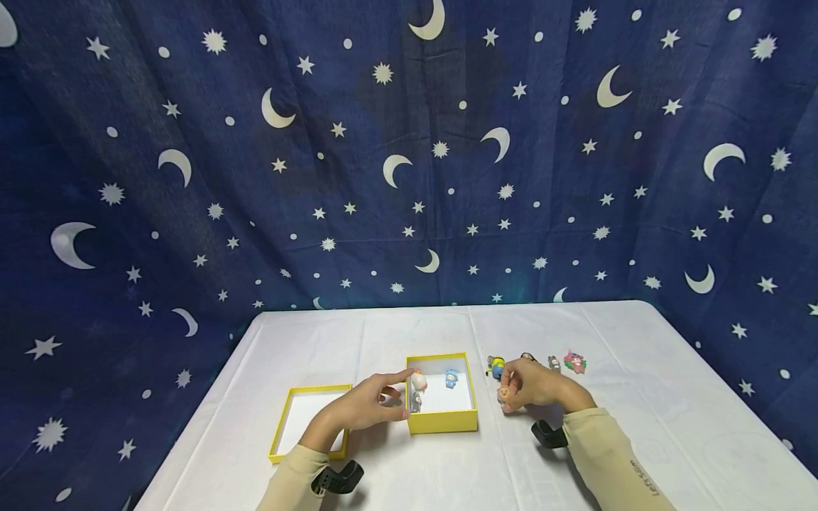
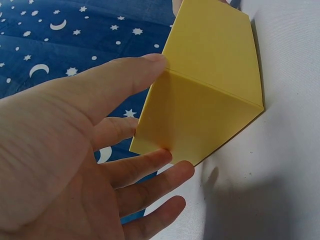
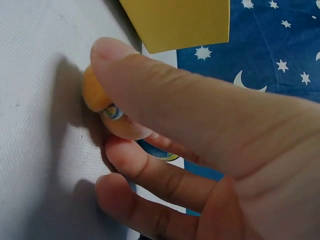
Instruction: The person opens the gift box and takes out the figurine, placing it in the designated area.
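On the table stands a yellow box [image 1: 443, 424] with a white inside, its top uncovered. My left hand [image 1: 367, 402] is at its left side; in the left wrist view the thumb lies at the front corner and the spread fingers touch the yellow wall [image 2: 200, 107]. Inside are a white-and-orange figurine [image 1: 419, 381], a grey one [image 1: 417, 402] and a light-blue one [image 1: 451, 379]. To the right of the box, my right hand [image 1: 537, 385] pinches a small orange figurine [image 3: 95, 90] between thumb and fingers, low over the tablecloth.
A yellow-rimmed white lid [image 1: 279, 431] lies left of the box, partly behind the left forearm. Beyond the right hand are a yellow-and-blue minion figurine [image 1: 495, 366], a dark-topped one [image 1: 527, 356], a grey-brown one [image 1: 554, 364] and a pink-and-green one [image 1: 575, 362]. A starry blue curtain [image 1: 358, 177] hangs behind.
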### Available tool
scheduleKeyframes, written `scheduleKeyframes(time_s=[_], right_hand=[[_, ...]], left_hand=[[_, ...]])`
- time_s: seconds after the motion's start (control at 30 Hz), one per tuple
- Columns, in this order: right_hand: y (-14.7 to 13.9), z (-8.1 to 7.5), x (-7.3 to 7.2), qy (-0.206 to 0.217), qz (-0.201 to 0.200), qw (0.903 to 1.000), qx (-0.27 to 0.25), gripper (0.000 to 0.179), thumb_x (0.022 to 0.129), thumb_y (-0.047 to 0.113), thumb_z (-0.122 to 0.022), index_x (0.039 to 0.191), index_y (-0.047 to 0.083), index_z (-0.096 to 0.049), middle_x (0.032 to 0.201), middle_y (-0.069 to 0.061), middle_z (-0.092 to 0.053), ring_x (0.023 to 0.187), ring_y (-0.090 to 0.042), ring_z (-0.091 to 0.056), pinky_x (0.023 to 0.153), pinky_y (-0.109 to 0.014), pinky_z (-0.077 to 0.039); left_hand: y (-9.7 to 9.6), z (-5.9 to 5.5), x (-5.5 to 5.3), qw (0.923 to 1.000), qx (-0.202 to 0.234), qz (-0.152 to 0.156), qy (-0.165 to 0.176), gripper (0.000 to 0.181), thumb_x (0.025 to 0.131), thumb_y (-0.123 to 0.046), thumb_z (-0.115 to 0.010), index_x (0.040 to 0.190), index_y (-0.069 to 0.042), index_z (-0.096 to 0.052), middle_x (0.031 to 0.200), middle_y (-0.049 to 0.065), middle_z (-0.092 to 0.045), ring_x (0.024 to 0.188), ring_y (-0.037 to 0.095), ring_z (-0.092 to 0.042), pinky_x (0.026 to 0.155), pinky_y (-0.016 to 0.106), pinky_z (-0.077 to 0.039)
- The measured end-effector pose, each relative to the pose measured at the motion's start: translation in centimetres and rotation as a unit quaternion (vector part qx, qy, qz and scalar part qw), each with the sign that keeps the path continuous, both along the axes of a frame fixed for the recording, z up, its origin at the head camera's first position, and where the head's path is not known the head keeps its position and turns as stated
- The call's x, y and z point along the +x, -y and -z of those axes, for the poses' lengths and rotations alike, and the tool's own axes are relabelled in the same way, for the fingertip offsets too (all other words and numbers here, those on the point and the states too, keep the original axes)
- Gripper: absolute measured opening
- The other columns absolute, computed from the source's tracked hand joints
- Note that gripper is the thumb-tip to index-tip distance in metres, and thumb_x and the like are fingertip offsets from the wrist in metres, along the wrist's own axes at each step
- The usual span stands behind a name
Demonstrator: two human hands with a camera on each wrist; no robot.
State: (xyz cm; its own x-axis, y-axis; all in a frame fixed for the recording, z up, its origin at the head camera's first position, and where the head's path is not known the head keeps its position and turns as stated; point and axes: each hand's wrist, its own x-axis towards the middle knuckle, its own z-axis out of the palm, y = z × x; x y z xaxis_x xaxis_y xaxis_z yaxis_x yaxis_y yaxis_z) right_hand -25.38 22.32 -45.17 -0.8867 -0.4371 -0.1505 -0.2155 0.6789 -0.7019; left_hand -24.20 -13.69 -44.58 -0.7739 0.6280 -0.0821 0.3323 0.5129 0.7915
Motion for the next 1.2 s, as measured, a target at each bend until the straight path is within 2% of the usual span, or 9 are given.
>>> scheduleKeyframes(time_s=[0.23,0.47,0.57,0.7,1.03,1.2], right_hand=[[0.2,-0.1,0.3,0.004,0.028,0.9993,0.024,0.035,0.068,0.004,-0.091,0.087,0.005,-0.062,0.072,-0.002,-0.055,0.066,-0.014,-0.051,0.056,-0.023,-0.041],[-0.3,-0.5,0.5,-0.008,0.013,0.9995,0.027,0.033,0.069,0.008,-0.09,0.089,0.005,-0.064,0.072,-0.001,-0.056,0.067,-0.013,-0.051,0.058,-0.023,-0.041],[-0.7,-0.9,0.6,-0.014,0.014,0.9996,0.021,0.032,0.07,0.009,-0.089,0.09,0.004,-0.064,0.073,0.0,-0.057,0.066,-0.013,-0.051,0.058,-0.023,-0.04],[-1.1,-1.9,0.6,-0.015,0.035,0.9992,0.015,0.031,0.073,0.008,-0.086,0.093,0.001,-0.064,0.074,-0.002,-0.058,0.067,-0.014,-0.05,0.057,-0.024,-0.04],[-0.1,-3.2,0.5,-0.06,0.051,0.9967,0.018,0.034,0.085,0.021,-0.081,0.106,0.001,-0.063,0.084,-0.003,-0.062,0.071,-0.015,-0.052,0.061,-0.027,-0.042],[1.1,-3.3,0.3,-0.108,0.064,0.9921,0.002,0.031,0.088,0.021,-0.078,0.109,0.002,-0.066,0.09,-0.005,-0.067,0.072,-0.015,-0.055,0.059,-0.028,-0.045]], left_hand=[[0.0,0.1,0.0,1.0,-0.001,0.001,0.001,0.073,0.093,-0.022,-0.071,0.157,-0.01,-0.038,0.156,0.014,-0.047,0.127,0.035,-0.059,0.108,0.056,-0.045],[-0.1,0.1,0.1,1.0,0.001,0.001,0.005,0.073,0.093,-0.023,-0.071,0.157,-0.01,-0.037,0.157,0.014,-0.046,0.128,0.035,-0.059,0.109,0.057,-0.044],[-0.1,0.1,0.1,1.0,0.0,0.001,0.005,0.073,0.093,-0.022,-0.071,0.157,-0.01,-0.038,0.157,0.014,-0.046,0.128,0.035,-0.059,0.109,0.057,-0.044],[-0.1,0.1,0.1,1.0,0.001,0.005,0.002,0.074,0.093,-0.022,-0.072,0.157,-0.01,-0.037,0.157,0.013,-0.046,0.127,0.035,-0.06,0.109,0.056,-0.045],[-0.2,-0.1,0.1,1.0,-0.003,-0.002,0.002,0.073,0.093,-0.022,-0.072,0.157,-0.011,-0.038,0.155,0.014,-0.049,0.127,0.033,-0.059,0.109,0.057,-0.045],[-0.2,-0.1,0.0,1.0,-0.002,0.003,-0.006,0.072,0.093,-0.021,-0.071,0.157,-0.009,-0.038,0.154,0.012,-0.049,0.125,0.03,-0.059,0.107,0.056,-0.045]])
